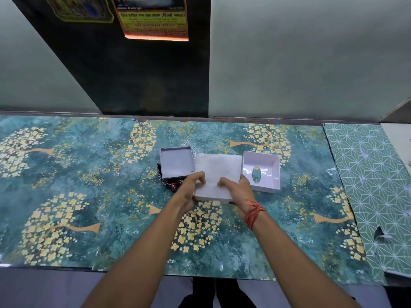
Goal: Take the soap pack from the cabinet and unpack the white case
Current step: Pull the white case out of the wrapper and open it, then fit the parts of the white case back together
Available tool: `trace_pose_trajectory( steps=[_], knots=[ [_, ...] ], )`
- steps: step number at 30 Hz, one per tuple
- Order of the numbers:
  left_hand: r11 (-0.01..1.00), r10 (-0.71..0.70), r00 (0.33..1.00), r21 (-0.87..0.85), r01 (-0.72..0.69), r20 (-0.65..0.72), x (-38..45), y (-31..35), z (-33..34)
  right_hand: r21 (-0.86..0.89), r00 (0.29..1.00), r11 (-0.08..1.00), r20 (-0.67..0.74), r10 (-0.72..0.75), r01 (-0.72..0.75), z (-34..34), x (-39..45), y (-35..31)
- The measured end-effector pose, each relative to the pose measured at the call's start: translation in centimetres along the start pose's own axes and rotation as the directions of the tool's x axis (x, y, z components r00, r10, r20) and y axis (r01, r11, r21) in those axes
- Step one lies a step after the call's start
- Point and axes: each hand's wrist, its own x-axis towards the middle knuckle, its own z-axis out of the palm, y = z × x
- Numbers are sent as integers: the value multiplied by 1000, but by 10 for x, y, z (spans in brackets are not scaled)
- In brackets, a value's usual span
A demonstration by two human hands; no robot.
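A flat white square piece (pixel 216 172), wrapped or paper-like, is held just above the counter between both hands. My left hand (pixel 190 189) grips its near left edge and my right hand (pixel 237 189) grips its near right edge, fingers curled over the top. To its left lies an open white tray-like case part (pixel 176 162), resting partly on a dark patterned wrapper (pixel 171 185). On the right sits another open white case part (pixel 262 171) with an oval cut-out in its bottom.
The counter (pixel 89 185) has a teal cover with yellow flower trees. A green geometric sheet (pixel 367 185) covers its right end. A dark panel (pixel 144 74) with posters stands against the wall behind. A bit of clear plastic film (pixel 186 144) lies behind the left tray.
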Motion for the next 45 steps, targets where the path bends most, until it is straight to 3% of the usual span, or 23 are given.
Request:
trace_pose_trajectory(
  steps=[5,9,14,21,29,34,39,45],
  knots=[
    [1000,2,995,-26,0,100,-5,2,-3,-13,981,999,189,-44,47,-17,-3,-7],
    [998,58,987,-7,-57,147,-7,2,7,149,982,987,166,-86,62,-27,-1,-12],
    [994,105,991,1,-106,77,-7,-3,25,101,979,989,161,-124,109,-35,-5,-8],
    [981,185,983,57,-184,-15,-1,-8,49,95,998,994,46,-52,48,-54,4,-14],
    [943,262,965,210,-257,3,20,1,95,-40,990,999,-136,-38,33,-79,29,-26],
    [841,333,943,460,-286,-23,44,19,117,-293,942,949,-274,-196,113,-104,52,-42],
    [670,415,910,682,-294,-16,60,27,131,-514,899,857,-351,-262,49,-116,67,-44],
    [489,467,884,829,-270,13,67,28,138,-543,891,840,-374,-256,13,-121,75,-39]
  ],
)
